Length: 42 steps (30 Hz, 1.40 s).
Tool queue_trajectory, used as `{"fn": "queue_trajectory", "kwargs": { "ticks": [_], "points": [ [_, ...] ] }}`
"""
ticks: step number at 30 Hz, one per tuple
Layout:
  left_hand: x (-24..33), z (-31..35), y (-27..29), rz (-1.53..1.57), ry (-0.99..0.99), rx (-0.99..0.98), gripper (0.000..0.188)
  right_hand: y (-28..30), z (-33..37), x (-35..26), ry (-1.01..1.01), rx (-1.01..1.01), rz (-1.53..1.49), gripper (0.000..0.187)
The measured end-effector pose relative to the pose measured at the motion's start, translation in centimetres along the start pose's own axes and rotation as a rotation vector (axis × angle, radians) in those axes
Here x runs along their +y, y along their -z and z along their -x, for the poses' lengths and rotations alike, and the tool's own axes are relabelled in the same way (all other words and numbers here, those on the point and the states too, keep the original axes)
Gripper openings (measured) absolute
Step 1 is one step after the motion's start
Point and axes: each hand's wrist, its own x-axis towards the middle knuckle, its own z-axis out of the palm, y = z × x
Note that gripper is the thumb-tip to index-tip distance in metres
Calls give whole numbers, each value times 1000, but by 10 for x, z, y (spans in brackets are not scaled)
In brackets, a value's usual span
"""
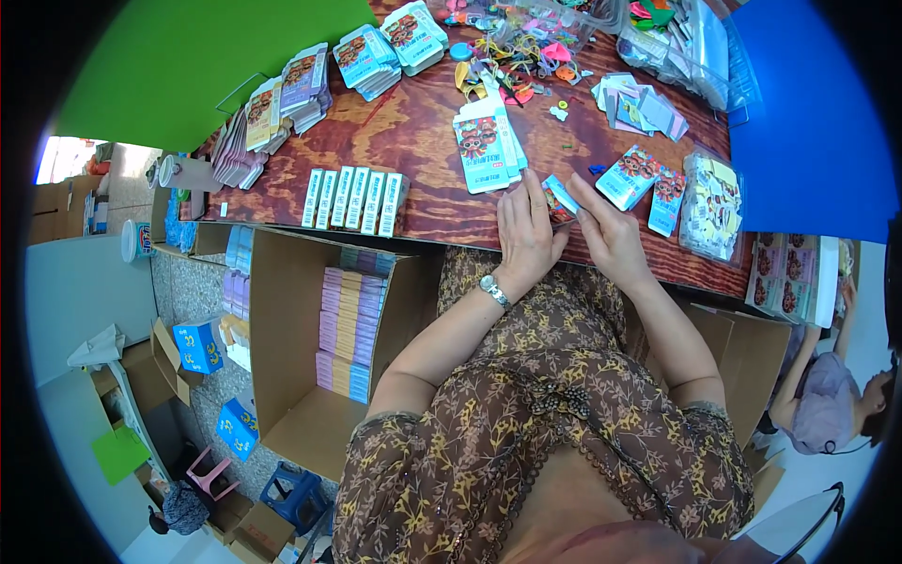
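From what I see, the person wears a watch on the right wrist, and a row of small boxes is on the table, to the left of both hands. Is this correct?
Not quite: the head view shows the watch on the left wrist. The row of small boxes is indeed on the table, left of both hands.

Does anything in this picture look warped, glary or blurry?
In the head view, the wooden table has a bowed front edge; glare streaks clear plastic bags, upper right; a far-left patch is washed out; left hand and right hand look fairly sharp.
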Motion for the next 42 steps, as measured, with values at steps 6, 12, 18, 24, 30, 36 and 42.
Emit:
{"fn": "queue_trajectory", "kwargs": {
  "ticks": [6,12,18,24,30,36,42],
  "points": [
    [5,1,-1,-93,-7,-4,100,-8,5,-1,0,20,89,48],
    [2,1,-7,-173,-20,35,97,-24,14,-5,58,95,155,50],
    [11,-2,-8,-88,-24,-3,93,-24,12,14,-92,219,15,37],
    [9,-17,-10,32,-10,-73,101,-9,0,21,-156,137,-136,35],
    [-25,-49,-9,38,33,-148,113,74,2,92,-328,196,-234,35],
    [-82,-73,1,-351,381,-57,115,133,-8,123,-274,290,242,43],
    [-83,-84,2,-377,478,-274,117,86,-22,107,134,385,731,45]
  ]
}}
